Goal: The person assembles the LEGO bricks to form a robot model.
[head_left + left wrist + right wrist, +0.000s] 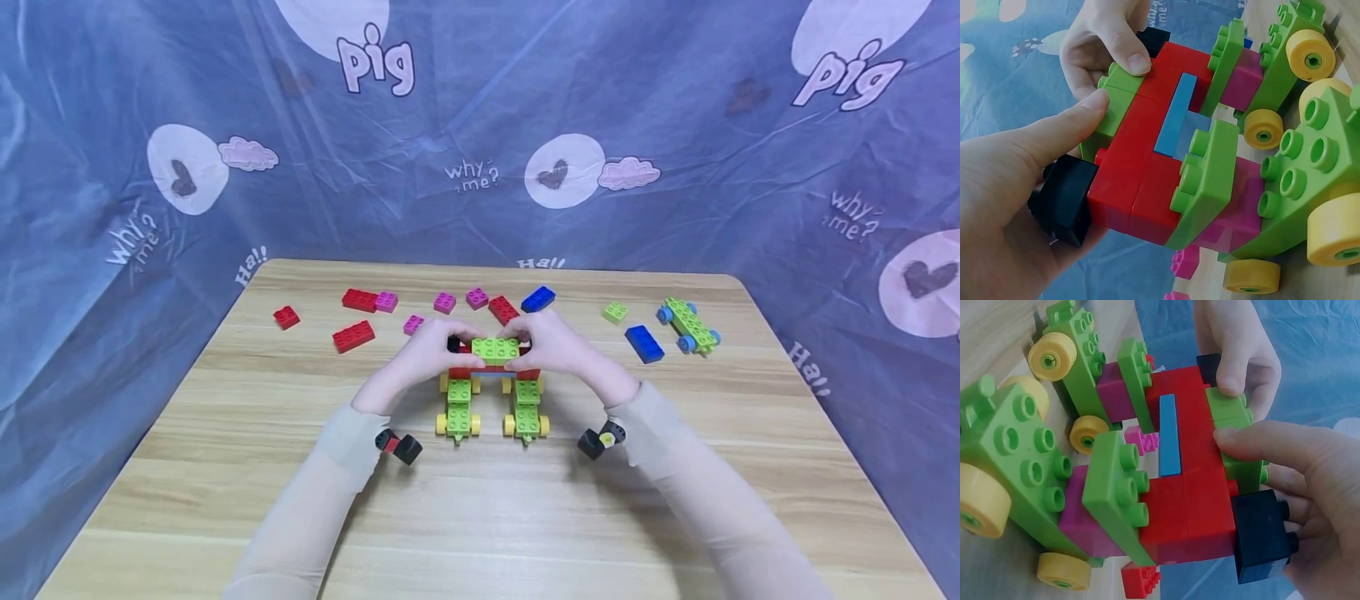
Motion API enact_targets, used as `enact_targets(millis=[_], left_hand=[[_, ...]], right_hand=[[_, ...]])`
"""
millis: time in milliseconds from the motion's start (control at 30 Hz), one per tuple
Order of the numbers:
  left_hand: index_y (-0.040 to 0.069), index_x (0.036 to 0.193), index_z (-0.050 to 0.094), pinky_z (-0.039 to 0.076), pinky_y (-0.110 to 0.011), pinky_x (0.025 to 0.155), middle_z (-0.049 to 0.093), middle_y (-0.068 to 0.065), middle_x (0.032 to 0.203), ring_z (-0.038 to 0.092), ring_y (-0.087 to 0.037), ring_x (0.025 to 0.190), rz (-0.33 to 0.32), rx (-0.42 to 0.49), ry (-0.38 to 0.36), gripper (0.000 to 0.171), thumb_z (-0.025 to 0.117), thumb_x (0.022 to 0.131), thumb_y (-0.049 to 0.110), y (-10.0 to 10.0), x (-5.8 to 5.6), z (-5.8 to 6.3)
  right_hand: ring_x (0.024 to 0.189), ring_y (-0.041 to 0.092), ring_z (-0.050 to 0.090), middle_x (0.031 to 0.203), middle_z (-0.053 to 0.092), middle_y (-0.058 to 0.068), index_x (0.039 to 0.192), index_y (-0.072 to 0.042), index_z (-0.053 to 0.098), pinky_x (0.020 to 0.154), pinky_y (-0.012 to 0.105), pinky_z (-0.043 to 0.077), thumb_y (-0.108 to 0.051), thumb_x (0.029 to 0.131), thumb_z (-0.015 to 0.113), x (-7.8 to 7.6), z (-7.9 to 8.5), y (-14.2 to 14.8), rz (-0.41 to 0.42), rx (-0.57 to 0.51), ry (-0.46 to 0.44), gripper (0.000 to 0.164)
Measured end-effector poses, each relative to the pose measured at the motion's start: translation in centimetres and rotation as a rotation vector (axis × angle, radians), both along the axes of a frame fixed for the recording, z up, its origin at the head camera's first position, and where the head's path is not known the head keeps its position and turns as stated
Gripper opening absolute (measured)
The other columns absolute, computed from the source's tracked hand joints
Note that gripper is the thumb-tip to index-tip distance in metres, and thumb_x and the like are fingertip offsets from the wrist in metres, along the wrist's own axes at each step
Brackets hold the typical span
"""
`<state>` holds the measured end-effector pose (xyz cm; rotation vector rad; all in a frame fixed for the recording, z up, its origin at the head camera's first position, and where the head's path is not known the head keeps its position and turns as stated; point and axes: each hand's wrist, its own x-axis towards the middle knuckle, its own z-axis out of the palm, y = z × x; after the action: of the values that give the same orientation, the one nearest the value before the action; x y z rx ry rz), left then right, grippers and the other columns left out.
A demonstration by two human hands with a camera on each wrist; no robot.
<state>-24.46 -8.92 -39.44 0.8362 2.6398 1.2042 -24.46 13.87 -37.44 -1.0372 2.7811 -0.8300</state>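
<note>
My left hand (423, 354) and right hand (562, 350) pinch lime-green bricks (495, 350) from either side, at the top of a built block structure. Thumbs lie on the near face and fingers curl behind. Beneath the green bricks run red bricks (1125, 147) with a blue brick (1175, 119) showing between them. A black brick (1066, 194) sits at one upper end, another black brick (1154, 40) at the other. Lower down, green plates and purple bricks (1085, 506) join the structure to two green wheeled bases (458, 414) with yellow wheels (1065, 571), standing side by side.
Behind the hands lie loose red bricks (354, 337), several pink bricks (445, 302), and a blue brick (538, 299). To the right are a small green brick (615, 312), another blue brick (644, 343) and a green wheeled base (690, 325) with blue wheels. Patterned blue cloth (480, 100) surrounds the wooden table (465, 525).
</note>
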Motion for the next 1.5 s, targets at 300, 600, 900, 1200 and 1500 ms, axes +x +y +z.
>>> enact_targets(millis=[300, 600, 900, 1200, 1500], left_hand=[[0.009, 0.118, 0.069, 0.052, -0.032, 0.082, 0.07, -0.005, 0.106, 0.062, -0.018, 0.095, 0.002, -0.025, 0.0, 0.044, 0.079, 0.079, 0.026, 0.1, 0.1, 0.2], [0.008, 0.119, 0.068, 0.052, -0.034, 0.086, 0.07, -0.005, 0.108, 0.063, -0.019, 0.098, -0.034, -0.085, 0.08, 0.043, 0.077, 0.082, 0.027, 0.1, 0.2, 0.5], [0.007, 0.122, 0.065, 0.05, -0.037, 0.095, 0.068, -0.007, 0.118, 0.062, -0.021, 0.107, -0.052, -0.036, 0.139, 0.046, 0.077, 0.082, 0.027, -0.3, 0.6, -0.2], [0.005, 0.123, 0.064, 0.046, -0.041, 0.101, 0.067, -0.009, 0.12, 0.06, -0.025, 0.114, -0.03, 0.022, 0.092, 0.049, 0.078, 0.081, 0.025, -0.5, 0.8, -0.6], [0.007, 0.122, 0.066, 0.046, -0.041, 0.101, 0.067, -0.008, 0.12, 0.059, -0.025, 0.115, 0.001, -0.006, 0.079, 0.045, 0.077, 0.082, 0.024, -0.4, 0.9, -0.5]], right_hand=[[0.084, 0.018, 0.066, 0.094, 0.071, 0.007, 0.103, -0.002, 0.069, 0.075, 0.033, 0.057, -0.013, 0.074, 0.081, -0.1, 0.7, -0.2, 0.071, 0.033, 0.003, 0.033], [0.091, 0.022, 0.066, 0.103, 0.07, 0.009, 0.111, -0.001, 0.066, 0.081, 0.036, 0.056, -0.019, 0.076, 0.08, -0.6, 0.6, 0.5, 0.146, 0.013, -0.006, 0.042], [0.105, 0.029, 0.064, 0.112, 0.068, 0.014, 0.118, 0.0, 0.064, 0.095, 0.044, 0.051, -0.016, 0.084, 0.075, -1.7, 1.8, 3.0, 0.139, -0.164, -0.042, 0.04], [0.1, 0.037, 0.065, 0.109, 0.067, 0.026, 0.114, 0.008, 0.064, 0.092, 0.049, 0.05, -0.005, 0.088, 0.068, -3.1, 2.1, 4.7, -0.099, -0.286, -0.02, 0.03], [0.107, 0.041, 0.061, 0.116, 0.064, 0.028, 0.118, 0.01, 0.061, 0.097, 0.051, 0.046, -0.005, 0.088, 0.068, -5.9, -0.5, 5.8, -0.191, -0.339, -0.064, 0.035]])
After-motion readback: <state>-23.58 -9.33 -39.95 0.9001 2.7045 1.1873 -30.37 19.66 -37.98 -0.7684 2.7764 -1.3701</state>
